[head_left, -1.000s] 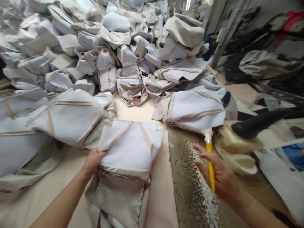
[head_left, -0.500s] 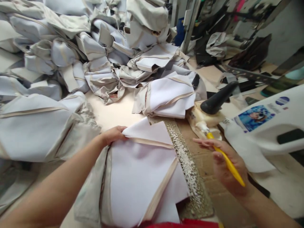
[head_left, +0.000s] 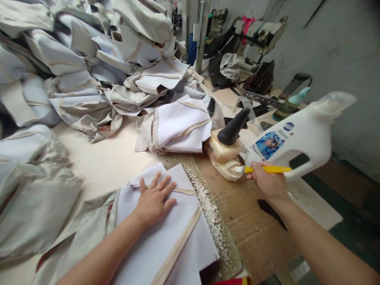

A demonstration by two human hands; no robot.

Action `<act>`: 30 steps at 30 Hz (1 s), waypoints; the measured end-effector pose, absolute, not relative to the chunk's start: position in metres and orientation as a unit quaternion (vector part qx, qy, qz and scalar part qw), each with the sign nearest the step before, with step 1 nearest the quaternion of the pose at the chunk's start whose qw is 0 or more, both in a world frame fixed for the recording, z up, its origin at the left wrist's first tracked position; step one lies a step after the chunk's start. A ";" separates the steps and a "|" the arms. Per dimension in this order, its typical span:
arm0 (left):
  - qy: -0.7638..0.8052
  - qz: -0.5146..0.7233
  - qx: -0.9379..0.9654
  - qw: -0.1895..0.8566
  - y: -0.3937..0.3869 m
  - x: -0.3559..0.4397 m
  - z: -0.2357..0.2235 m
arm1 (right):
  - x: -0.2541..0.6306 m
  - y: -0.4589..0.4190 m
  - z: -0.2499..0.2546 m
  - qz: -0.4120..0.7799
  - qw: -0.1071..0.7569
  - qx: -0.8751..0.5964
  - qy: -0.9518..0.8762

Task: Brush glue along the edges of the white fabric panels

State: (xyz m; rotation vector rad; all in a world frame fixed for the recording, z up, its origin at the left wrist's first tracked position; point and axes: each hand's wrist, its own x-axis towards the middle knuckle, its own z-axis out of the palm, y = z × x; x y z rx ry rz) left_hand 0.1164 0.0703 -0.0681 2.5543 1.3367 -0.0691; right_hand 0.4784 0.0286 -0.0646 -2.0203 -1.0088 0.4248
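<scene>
My left hand [head_left: 156, 200] lies flat with fingers spread on a white fabric bag piece [head_left: 169, 233] with beige tape strips, spread on the table in front of me. My right hand [head_left: 267, 180] grips a yellow-handled brush [head_left: 274, 169]. The brush's pale tip touches the cream-coated mouth of a glue container [head_left: 225, 152], which has a black cone [head_left: 234, 128] on top. A board crusted with dried white glue [head_left: 212, 206] runs under the right edge of the fabric piece.
A large pile of similar white and grey pieces [head_left: 71, 51] fills the left and back. Another piece [head_left: 181, 124] lies just beyond the glued board. A white plastic jug [head_left: 314, 134] stands at right on cardboard [head_left: 237, 221]. Sewing machinery [head_left: 258, 33] is at the back.
My left hand has gone from holding the piece's far left corner to lying flat on it. My right hand has turned the brush level, its tip at the glue container. The view has shifted right.
</scene>
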 end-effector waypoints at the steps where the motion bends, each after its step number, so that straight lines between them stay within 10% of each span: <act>1: 0.468 -0.023 0.875 0.123 0.071 0.123 -0.072 | 0.476 0.034 -0.065 0.173 0.379 -0.811 -0.410; 30: 0.482 -0.007 0.872 0.088 0.072 0.129 -0.085 | 0.485 -0.034 -0.050 0.348 0.334 -0.741 -0.467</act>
